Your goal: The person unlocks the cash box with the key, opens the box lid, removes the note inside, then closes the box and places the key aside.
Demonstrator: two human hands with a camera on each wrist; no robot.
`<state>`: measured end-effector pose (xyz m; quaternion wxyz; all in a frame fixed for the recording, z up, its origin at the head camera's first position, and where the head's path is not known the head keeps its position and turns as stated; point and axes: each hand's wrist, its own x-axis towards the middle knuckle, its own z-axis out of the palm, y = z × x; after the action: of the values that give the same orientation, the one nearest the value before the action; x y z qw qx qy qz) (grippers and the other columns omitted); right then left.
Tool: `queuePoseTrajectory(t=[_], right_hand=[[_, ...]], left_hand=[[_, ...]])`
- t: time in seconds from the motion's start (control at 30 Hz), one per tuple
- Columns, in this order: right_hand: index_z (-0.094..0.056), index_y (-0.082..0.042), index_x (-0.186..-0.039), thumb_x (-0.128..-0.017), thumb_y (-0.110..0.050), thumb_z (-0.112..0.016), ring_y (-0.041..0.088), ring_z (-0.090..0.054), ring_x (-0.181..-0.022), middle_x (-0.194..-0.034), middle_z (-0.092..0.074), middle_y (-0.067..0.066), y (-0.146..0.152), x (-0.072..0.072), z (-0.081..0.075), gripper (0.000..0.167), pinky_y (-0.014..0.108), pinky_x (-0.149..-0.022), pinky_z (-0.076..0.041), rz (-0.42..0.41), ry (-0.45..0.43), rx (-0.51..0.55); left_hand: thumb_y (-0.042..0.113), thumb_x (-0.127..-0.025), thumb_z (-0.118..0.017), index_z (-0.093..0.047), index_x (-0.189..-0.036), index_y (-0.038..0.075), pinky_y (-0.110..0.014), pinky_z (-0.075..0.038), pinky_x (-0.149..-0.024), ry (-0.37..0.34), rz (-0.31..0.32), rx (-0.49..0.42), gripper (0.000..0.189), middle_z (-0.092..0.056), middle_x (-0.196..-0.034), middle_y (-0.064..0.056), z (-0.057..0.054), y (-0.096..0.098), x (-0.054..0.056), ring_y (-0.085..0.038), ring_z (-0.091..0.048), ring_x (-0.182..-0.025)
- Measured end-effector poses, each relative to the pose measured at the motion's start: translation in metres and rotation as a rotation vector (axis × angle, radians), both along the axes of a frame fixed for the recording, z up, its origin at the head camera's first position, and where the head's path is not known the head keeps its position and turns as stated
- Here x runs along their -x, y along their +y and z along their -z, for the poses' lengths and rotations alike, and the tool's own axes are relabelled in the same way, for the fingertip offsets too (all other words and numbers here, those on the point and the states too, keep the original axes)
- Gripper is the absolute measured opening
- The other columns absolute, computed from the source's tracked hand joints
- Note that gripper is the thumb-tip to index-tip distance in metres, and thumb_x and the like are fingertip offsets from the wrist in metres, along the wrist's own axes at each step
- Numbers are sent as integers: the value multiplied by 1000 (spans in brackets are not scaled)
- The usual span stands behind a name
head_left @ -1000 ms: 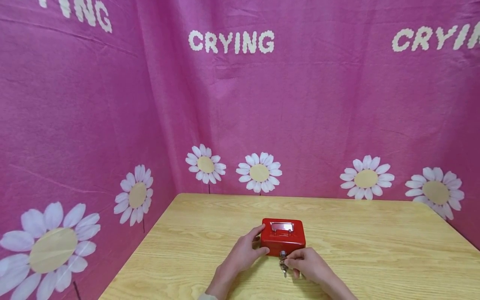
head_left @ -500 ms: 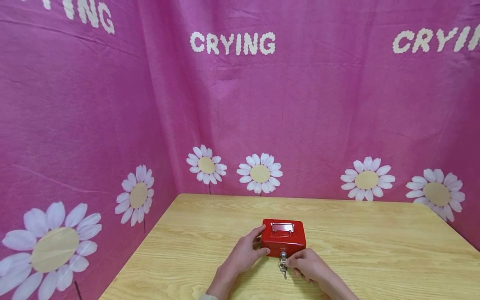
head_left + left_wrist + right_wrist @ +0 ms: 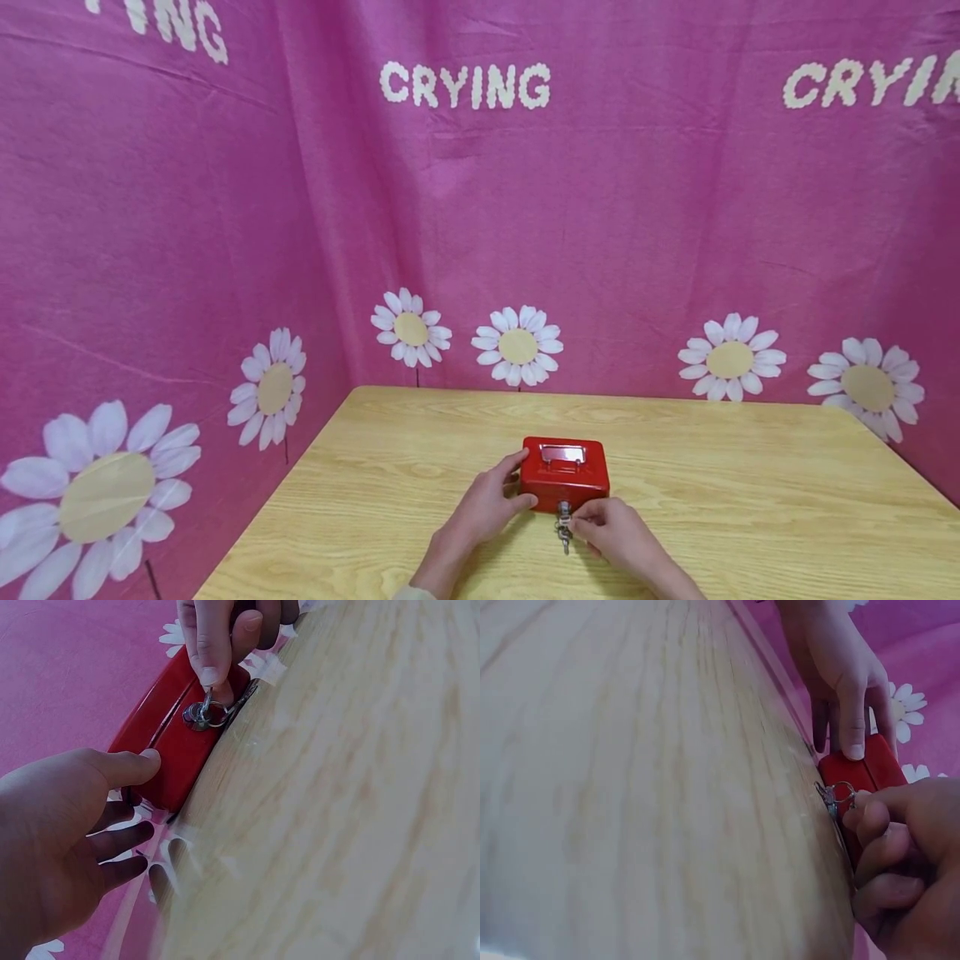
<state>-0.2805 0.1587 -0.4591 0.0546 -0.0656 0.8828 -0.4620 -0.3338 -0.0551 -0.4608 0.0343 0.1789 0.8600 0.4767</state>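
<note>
A red metal cash box [image 3: 564, 477] with a silver handle on its lid sits closed on the table. My left hand [image 3: 487, 504] holds its left end, thumb on the front face and index finger by the upper left edge; the other fingers hang beside the box in the left wrist view. At the front, a key stands in the round silver lock [image 3: 196, 716], and my right hand [image 3: 618, 533] pinches its head between thumb and index finger. From that key hangs a ring with more keys [image 3: 565, 537]. Fingertips partly hide the pinched key.
The box stands on a light wood-grain table [image 3: 420, 450]. Behind and to the left hangs a pink cloth [image 3: 600, 233] printed with white daisies and the word CRYING.
The right fingers shift slightly at the key and the hanging keys swing a little. The left hand and the box stay in place; the lid remains closed.
</note>
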Motion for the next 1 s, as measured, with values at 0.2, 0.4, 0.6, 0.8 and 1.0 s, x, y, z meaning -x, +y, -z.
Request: queuePoseTrajectory(t=[0.2,0.4,0.6,0.8,1.0], right_hand=[[-73,-7,-95,-91,-20,-70,12,-52,-57,-66,-60,0,2,-3,-5,13,20,-48,-38,5,58,-25],[-71,-12,-91,-90,-18,-72,8,-48,-56,-65,-56,-1,6,-2,-16,7,19,-47,-37,13,199,-26],[-71,-16,-92,-87,-19,-75,5,-46,-59,-67,-54,-4,11,3,-28,7,18,-51,-38,72,276,-46],[-70,-15,-97,-86,-17,-77,6,-45,-58,-68,-55,-4,18,8,-26,13,19,-51,-37,121,356,-7],[-71,-14,-100,-85,-18,-79,7,-48,-69,-79,-56,-3,22,13,-23,18,19,-60,-43,163,436,15]], left_hand=[[20,-91,-72,-41,-152,24,-48,-47,-108,4,0,2,69,-50,-151,-7,2,-1,1,-32,-56,-130],[19,-92,-71,-41,-152,21,-48,-47,-109,27,4,0,68,-50,-151,-9,1,-1,1,-33,-57,-129],[20,-92,-72,-41,-153,21,-49,-47,-109,15,0,10,68,-51,-150,-9,0,-1,0,-33,-57,-130],[21,-92,-71,-39,-153,22,-48,-47,-109,21,12,6,70,-49,-151,-10,2,-2,1,-32,-57,-130],[20,-92,-71,-39,-154,23,-48,-46,-110,12,12,-6,70,-48,-152,-8,2,-3,0,-32,-56,-130]])
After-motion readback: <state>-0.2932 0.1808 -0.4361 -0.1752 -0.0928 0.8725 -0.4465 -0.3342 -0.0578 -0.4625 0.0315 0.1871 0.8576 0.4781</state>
